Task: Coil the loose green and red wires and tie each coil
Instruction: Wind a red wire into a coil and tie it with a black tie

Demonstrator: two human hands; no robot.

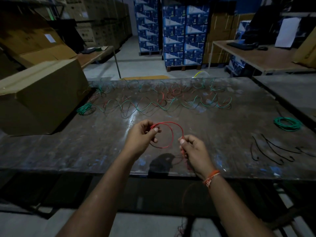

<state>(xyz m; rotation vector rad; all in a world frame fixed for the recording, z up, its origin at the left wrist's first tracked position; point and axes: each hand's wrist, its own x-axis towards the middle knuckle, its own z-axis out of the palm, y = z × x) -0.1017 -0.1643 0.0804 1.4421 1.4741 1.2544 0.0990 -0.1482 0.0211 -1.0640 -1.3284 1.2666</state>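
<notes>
**Red wire coil under way, most wire still loose**

I hold the red wire (168,132) above the near part of the table (68,151), with a couple of loops formed between my two hands. The fingers of my left hand (142,135) are curled and pinch the gathered loops at their upper left. The fingers of my right hand (191,147) are curled round the wire just right of the loops, and its free length runs down from that hand toward the table edge, where I lose it in the dark.

Done, as I judge it: a finished green coil (287,124) lies well to the right of my right fingers, and a smaller green bundle (85,108) lies far left of my left fingers, beside the cardboard box (41,93). Whether either is tied I cannot tell.

Left: the long tangle of green and red wires (162,101) spread across the table beyond both hands, plus the tying of the present coil. The black ties (273,149) lie to the right of my right fingers, unused.
</notes>
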